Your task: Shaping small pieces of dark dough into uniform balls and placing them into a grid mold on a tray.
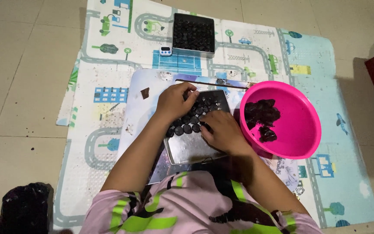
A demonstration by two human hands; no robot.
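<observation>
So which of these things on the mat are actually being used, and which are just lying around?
In use:
left hand and right hand
metal tray under both hands
dark round pieces lined up in it
pink bowl with more dark pieces

Lying about:
filled tray farther back
small timer
dark scrap

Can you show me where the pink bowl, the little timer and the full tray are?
Pink bowl (301, 119): head view, bare inside wall.
Timer (166, 51): head view, its face.
Full tray (193, 33): head view, middle of its dark pieces.

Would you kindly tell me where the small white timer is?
The small white timer lies on the play mat, at the top of the head view, just left of the filled square tray.
</observation>
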